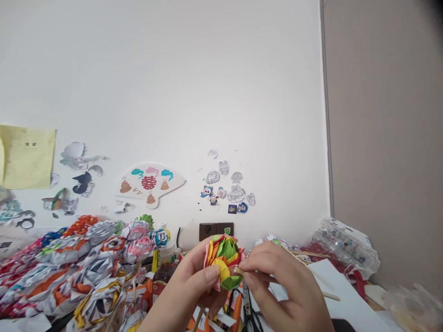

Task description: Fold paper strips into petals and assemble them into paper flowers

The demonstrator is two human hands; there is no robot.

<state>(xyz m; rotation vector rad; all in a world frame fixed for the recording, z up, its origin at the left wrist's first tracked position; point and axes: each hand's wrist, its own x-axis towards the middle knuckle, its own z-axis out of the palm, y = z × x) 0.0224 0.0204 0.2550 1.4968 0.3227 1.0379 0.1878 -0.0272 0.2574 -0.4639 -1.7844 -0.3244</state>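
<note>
In the middle, my left hand [199, 276] is closed around a folded paper flower [226, 251] with green, yellow, orange and pink petals. Its thumb presses on a yellow petal, and a thin stem shows below the hand. My right hand [284, 281] pinches a thin wooden stick [266, 277], whose tip touches the petals on the flower's right side. Part of the stick is hidden by the fingers. Beneath the hands lie black-handled scissors [249, 310] among orange and white paper strips.
Many folded paper flowers [93, 263] heap up on the left, beside a jar of dark liquid [164, 272]. To the right lie white paper [346, 286] and clear plastic packaging [346, 249]. Stickers and a paper fan [150, 182] are on the wall behind.
</note>
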